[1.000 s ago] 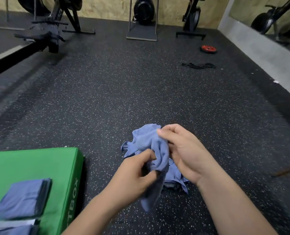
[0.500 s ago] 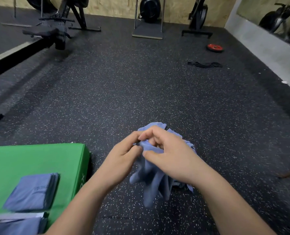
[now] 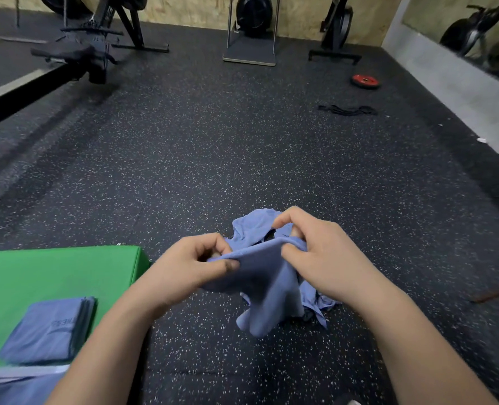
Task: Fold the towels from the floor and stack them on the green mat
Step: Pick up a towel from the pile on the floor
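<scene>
1. Folded towels (image 3: 48,331) lie stacked on the green mat (image 3: 52,273).
2. Our left hand (image 3: 184,270) pinches one edge of the blue towel (image 3: 266,276) between thumb and curled fingers.
3. Our right hand (image 3: 324,258) grips the same edge. The towel hangs above the floor (image 3: 242,156), over crumpled cloth (image 3: 315,302), possibly another towel.

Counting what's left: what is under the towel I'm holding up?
More crumpled blue cloth lies on the floor under the held towel. The towel hides most of it, so how many pieces is unclear.
</scene>
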{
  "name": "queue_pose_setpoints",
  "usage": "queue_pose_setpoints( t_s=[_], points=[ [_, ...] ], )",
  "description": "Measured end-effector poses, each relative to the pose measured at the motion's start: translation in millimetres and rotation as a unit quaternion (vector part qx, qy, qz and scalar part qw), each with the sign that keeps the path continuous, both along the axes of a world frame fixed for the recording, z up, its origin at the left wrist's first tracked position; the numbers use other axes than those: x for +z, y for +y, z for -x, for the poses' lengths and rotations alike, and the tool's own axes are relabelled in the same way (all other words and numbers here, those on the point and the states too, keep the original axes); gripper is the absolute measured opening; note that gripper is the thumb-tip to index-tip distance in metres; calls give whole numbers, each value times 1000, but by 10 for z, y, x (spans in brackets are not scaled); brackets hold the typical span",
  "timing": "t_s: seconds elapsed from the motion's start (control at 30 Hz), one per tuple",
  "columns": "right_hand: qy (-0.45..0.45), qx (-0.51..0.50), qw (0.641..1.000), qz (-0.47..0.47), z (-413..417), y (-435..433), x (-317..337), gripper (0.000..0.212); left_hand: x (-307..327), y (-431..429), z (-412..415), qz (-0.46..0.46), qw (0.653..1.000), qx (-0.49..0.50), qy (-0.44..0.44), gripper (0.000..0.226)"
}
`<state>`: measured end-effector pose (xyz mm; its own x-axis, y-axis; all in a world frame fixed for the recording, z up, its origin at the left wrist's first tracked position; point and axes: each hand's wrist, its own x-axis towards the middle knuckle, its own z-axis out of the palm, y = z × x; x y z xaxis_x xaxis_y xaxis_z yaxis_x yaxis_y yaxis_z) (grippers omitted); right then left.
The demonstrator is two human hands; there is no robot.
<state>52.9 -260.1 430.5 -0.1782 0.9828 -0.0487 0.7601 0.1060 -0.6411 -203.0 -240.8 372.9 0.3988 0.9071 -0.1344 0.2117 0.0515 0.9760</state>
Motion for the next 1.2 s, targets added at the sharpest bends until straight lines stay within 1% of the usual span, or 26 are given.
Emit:
queue_pose_setpoints(
  t_s=[0.1,0.17,0.2,0.3,0.33,0.4,0.47,0.5,0.57,0.6,0.63,0.7,0.77,0.83,0.93,1.0,1.07,1.13,1.2],
  points=[
    [7,-16,1000,23,-66,4,-2,31,51,4,34,10,996,9,-90,14],
    [12,-3,999,41,-65,5,-25,28,82,-2,4,5,988,33,-148,15],
    [20,10,998,55,-50,10,-36,25,96,-3,-17,10,983,42,-178,19],
    [56,52,992,104,-13,30,-62,17,100,23,-64,39,961,95,-259,53],
    [76,58,988,117,-10,34,-70,15,100,34,-70,45,952,118,-278,60],
    [135,68,979,135,0,24,-72,13,92,53,-79,46,942,146,-297,65],
    [182,65,971,144,56,-3,-82,13,74,42,-104,27,945,151,-288,60],
    [206,57,966,146,106,-16,-87,16,78,23,-134,15,952,142,-271,51],
    [261,45,953,143,211,-36,-131,23,92,-26,-205,-23,971,113,-211,26],
    [273,39,952,132,254,-36,-169,27,99,-50,-242,-42,978,96,-183,17],
    [266,34,956,116,290,-31,-198,32,108,-73,-280,-54,981,84,-165,14],
    [236,34,967,93,334,-21,-226,36,128,-100,-317,-57,981,84,-168,17],
    [246,49,962,106,348,-3,-242,40,117,-80,-308,-55,974,110,-188,23],
    [246,56,961,111,353,16,-245,33,110,-54,-281,-58,969,140,-195,25],
    [219,60,970,86,366,31,-250,22,84,-35,-252,-78,969,152,-180,17],
    [202,56,977,48,363,33,-249,19,64,-37,-242,-88,971,144,-170,9],
    [202,33,979,4,344,33,-227,19,54,-32,-242,-78,975,122,-167,13],
    [227,13,973,-28,310,40,-173,19,35,-39,-255,-58,981,89,-160,18],
    [259,-3,965,-49,271,49,-116,19,-2,-52,-269,-44,987,59,-141,17]
  ],
)
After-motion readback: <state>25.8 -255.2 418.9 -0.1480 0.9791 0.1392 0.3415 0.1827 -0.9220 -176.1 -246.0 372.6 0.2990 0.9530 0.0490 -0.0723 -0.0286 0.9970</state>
